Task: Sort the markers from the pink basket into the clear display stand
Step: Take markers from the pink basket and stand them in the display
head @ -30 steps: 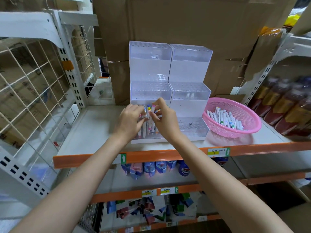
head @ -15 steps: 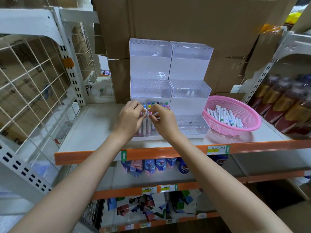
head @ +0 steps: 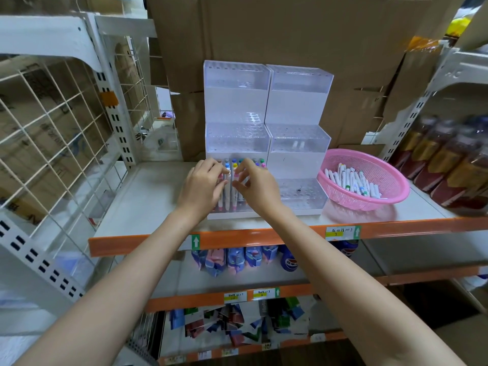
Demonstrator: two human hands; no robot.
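Several markers stand upright in the lowest left tier of the clear display stand, centre frame; more lie in the pink basket at right. The left hand pinches one barrel; whether the right hand holds anything I cannot tell. They are probably light, stiff, slick plastic, best taken mid-barrel; the shelf tags are too blurred to read.

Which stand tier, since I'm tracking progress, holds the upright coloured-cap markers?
The left stand's lowest tier: markers stand there between the left hand and right hand.
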